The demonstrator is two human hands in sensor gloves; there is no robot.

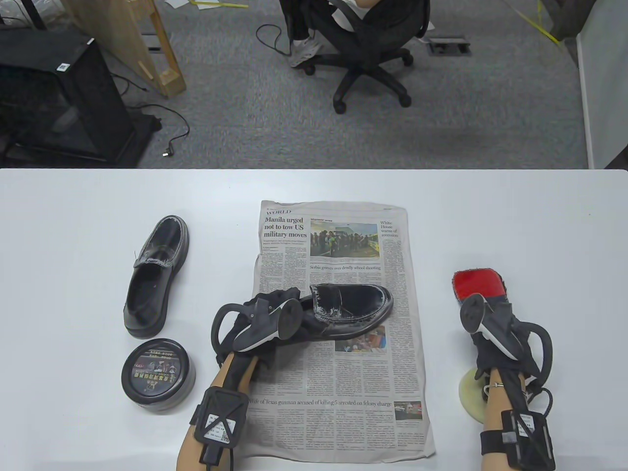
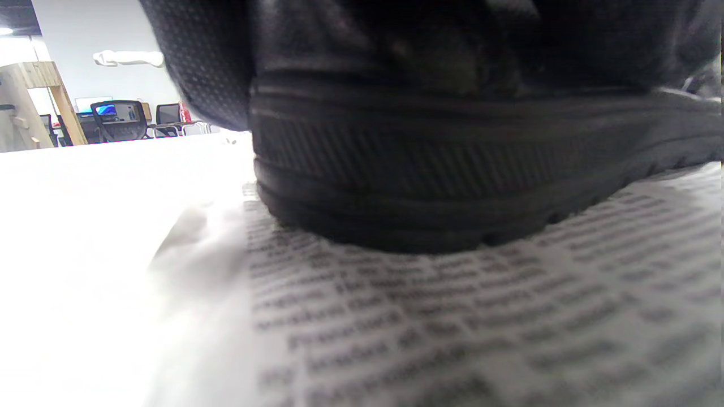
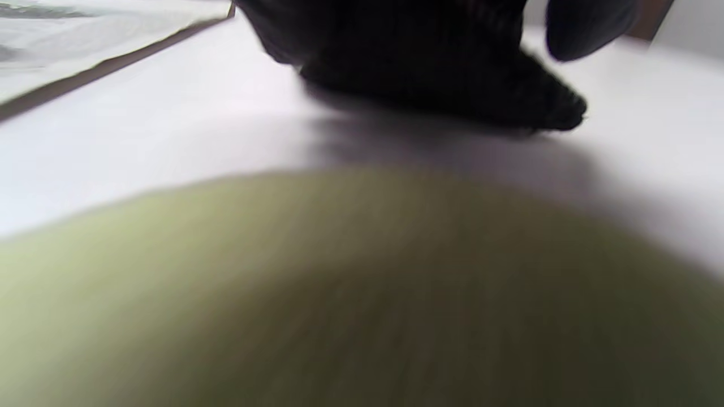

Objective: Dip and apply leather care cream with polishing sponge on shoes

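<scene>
So where I'm at: my left hand (image 1: 274, 314) is on the heel end of the shoe (image 1: 353, 306) that's lying across the newspaper (image 1: 343, 392), toe pointing right. The tracker hides my fingers from the table view, and the left wrist view just shows the heel and sole sitting flat on the print, so I honestly can't tell if I'm properly gripping it or only steadying it. That shoe already has pale smears across the toe and vamp, which I'd read as cream that's on but not worked in yet, so I'd call this one partly done. The second shoe (image 1: 157, 274) is off the paper on the left, upright on the table (image 1: 73, 235), with a bit of whitish residue near the tongue, hard to say how much it's had. The cream tin (image 1: 157, 375) sits just below it, near my left forearm, and it looks lidded to me. My right hand (image 1: 490, 319) is over by the red-topped brush (image 1: 478, 284), touching or about to grab it, but I can't make out the fingers there either. The polishing sponge (image 1: 471, 392) is lying under my right wrist, not in my hand. So by my guess, dipping and spreading are still left to do on at least one shoe.
</scene>
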